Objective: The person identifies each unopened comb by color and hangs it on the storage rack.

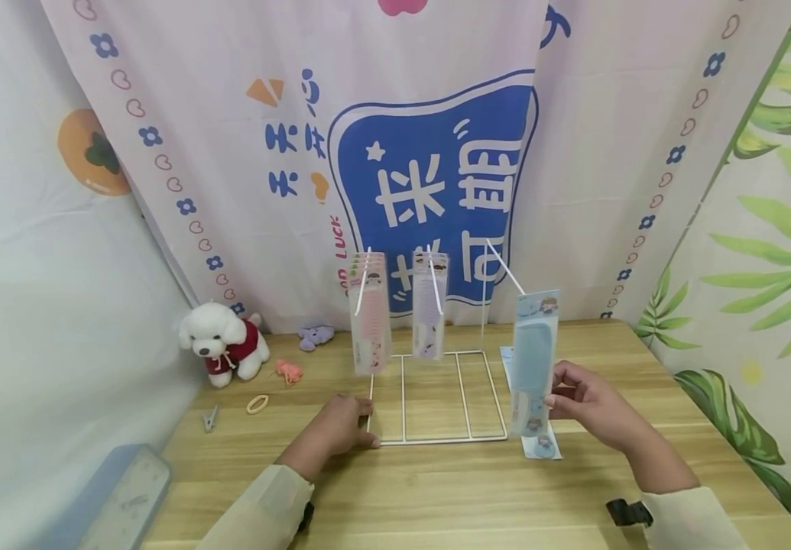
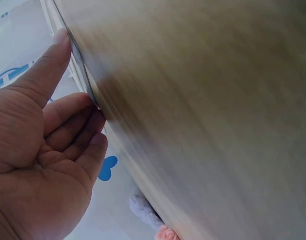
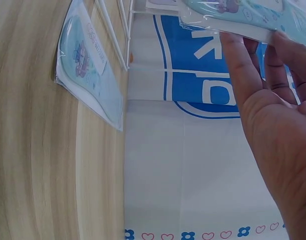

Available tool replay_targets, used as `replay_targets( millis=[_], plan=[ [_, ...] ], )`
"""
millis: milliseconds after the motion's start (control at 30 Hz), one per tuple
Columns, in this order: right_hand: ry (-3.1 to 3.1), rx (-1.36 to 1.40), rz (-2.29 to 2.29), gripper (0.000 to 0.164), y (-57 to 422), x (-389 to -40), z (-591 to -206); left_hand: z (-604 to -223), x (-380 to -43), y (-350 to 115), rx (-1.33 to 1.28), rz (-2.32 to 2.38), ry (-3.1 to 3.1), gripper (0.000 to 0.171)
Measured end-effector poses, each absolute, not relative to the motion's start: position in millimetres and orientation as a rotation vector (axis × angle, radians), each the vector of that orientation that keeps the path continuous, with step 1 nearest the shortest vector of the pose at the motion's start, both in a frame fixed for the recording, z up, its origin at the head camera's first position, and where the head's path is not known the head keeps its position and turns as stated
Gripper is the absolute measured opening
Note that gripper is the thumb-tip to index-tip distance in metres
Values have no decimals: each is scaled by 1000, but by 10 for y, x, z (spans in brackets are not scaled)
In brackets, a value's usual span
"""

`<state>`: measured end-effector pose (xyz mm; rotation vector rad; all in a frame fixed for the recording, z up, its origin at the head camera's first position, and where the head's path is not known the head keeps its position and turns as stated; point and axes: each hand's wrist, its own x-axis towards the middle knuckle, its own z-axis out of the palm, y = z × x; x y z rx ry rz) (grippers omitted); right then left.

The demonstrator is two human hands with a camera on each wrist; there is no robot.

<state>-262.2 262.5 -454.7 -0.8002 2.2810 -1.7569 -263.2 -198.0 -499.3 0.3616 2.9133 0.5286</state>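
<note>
A white wire display rack stands on the wooden table. My left hand holds its front left corner, thumb and fingertips at the base wire. In the left wrist view the fingers are curled. My right hand pinches the right edge of a packaged blue comb between thumb and fingers. The top of that pack overlaps the tip of the rack's right hook in the head view. Packaged pink combs hang from the left hook, and packaged purple combs from the middle one.
Another blue comb pack lies on the table right of the rack. At the left are a white plush dog, a purple toy, a coral-coloured item, a hair tie and a clip. A printed curtain hangs behind.
</note>
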Motion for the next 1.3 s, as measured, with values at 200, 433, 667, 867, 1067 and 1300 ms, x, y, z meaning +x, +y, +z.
replay_targets(
  millis=[200, 433, 667, 867, 1067, 1300],
  plan=[
    [2303, -774, -1730, 21, 2619, -2638, -4551, -4996, -2640, -1984, 346, 533, 2915, 70],
    [2332, -694, -1706, 24, 2602, -2644, -4563, -4988, -2642, -1985, 354, 513, 2911, 69],
    [2411, -566, -1688, 27, 2505, -2783, -4584, -4997, -2636, -1994, 371, 510, 2922, 69],
    [2511, -448, -1695, 25, 2333, -3026, -4556, -5003, -2649, -2000, 371, 490, 2919, 69],
    [2567, -356, -1714, 31, 2143, -3322, -4513, -5016, -2656, -2010, 365, 501, 2924, 69],
    [2551, -329, -1754, 31, 2021, -3568, -4534, -5032, -2664, -2000, 377, 486, 2918, 69]
  ],
)
